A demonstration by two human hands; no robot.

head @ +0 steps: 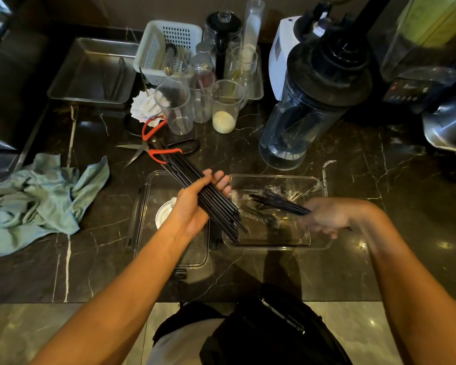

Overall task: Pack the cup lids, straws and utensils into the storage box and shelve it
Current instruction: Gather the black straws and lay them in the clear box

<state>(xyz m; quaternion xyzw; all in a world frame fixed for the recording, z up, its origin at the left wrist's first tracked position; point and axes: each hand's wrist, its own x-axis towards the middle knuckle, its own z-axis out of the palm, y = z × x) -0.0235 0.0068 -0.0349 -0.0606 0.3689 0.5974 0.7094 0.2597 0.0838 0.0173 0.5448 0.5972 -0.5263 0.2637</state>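
Straws [195, 184] in left hand [192, 204] run diagonally, upper-left to lower-right.

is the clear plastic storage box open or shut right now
Open. The clear plastic storage box has no lid on it; its clear lid lies flat on the dark marble counter just left of it.

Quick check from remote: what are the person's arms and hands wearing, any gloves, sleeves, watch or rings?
Nothing visible: the left hand and right hand are bare, no gloves, rings or watch. Both forearms are uncovered up to the frame edge, so no sleeves show. The right hand is motion-blurred.
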